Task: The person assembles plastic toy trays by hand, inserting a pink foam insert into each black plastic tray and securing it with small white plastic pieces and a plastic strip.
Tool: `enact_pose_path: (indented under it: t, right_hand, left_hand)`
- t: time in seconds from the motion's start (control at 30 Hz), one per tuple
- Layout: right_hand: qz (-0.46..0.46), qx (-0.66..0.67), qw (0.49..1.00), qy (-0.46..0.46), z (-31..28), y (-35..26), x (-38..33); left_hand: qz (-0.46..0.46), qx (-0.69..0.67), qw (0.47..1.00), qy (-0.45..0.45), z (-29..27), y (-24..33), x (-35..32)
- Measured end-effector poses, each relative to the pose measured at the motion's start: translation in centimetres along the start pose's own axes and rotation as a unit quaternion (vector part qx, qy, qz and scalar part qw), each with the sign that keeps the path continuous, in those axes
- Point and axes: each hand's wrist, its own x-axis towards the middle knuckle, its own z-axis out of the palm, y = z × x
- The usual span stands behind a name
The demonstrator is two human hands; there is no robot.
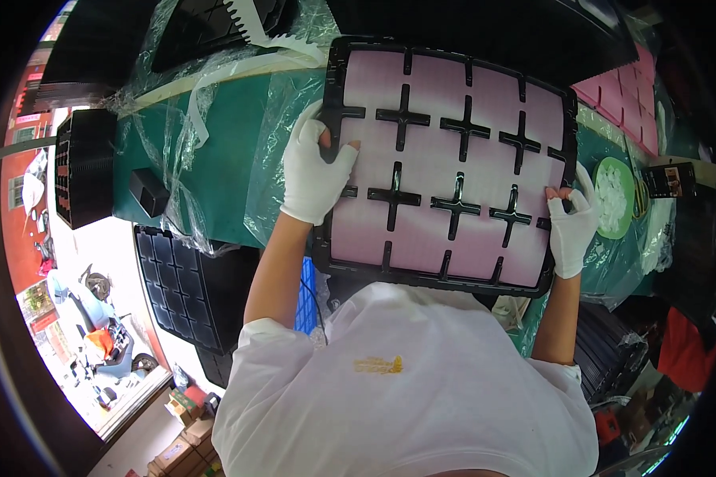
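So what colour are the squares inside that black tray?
Pale pink sheets, seen in the head view.

The tray (445, 163) lies on the table (231, 159), a bowl (615, 197) to its right.

Glossy black plastic tray (450, 163); matt pink sheets (493, 103); white cloth gloves (317, 171).

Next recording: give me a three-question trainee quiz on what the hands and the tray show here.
1. True or false: both white-gloved hands, left hand and right hand, hold the black plastic compartment tray by opposite edges.
2. What colour are the sheets in the tray's compartments? A) pink B) yellow C) blue
3. Which hand is nearer the round green dish of white bits?

Key: 1 true; 2 A; 3 the right hand.
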Motion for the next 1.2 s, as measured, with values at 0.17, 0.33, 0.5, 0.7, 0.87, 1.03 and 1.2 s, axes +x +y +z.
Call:
enact_pose_path:
  t: [0.17, 0.33, 0.5, 0.7, 0.87, 1.03, 1.2]
  right_hand:
    - [0.006, 0.001, 1.0, -0.001, 0.0, 0.0, 0.1]
    - [0.016, -0.003, 1.0, -0.001, 0.0, 0.2, 0.3]
    - [0.004, -0.003, 1.0, -0.001, 0.2, 0.2, 0.3]
    - [-0.016, -0.014, 1.0, 0.004, 0.1, 0.4, 0.4]
    - [-0.022, -0.013, 1.0, 0.004, -0.2, 0.4, 0.3]
    - [-0.008, -0.018, 1.0, 0.009, 0.1, 0.9, 0.0]
    - [0.024, -0.019, 0.999, 0.016, 0.0, 1.3, -0.1]
  left_hand:
    - [-0.008, -0.013, 1.0, 0.003, -0.1, 0.3, 0.1]
    - [-0.012, -0.011, 1.0, -0.001, -0.1, 0.5, 0.4]
    - [-0.002, -0.008, 1.0, -0.001, 0.0, 0.0, 0.2]
    - [0.01, -0.012, 1.0, 0.0, 0.0, 0.0, 0.3]
    - [-0.013, -0.003, 1.0, -0.028, 0.0, 0.4, 0.4]
    - [0.004, 0.02, 1.0, -0.008, -0.1, -0.3, 0.1]
    - [-0.045, 0.005, 0.999, -0.027, 0.1, 0.7, 0.2]
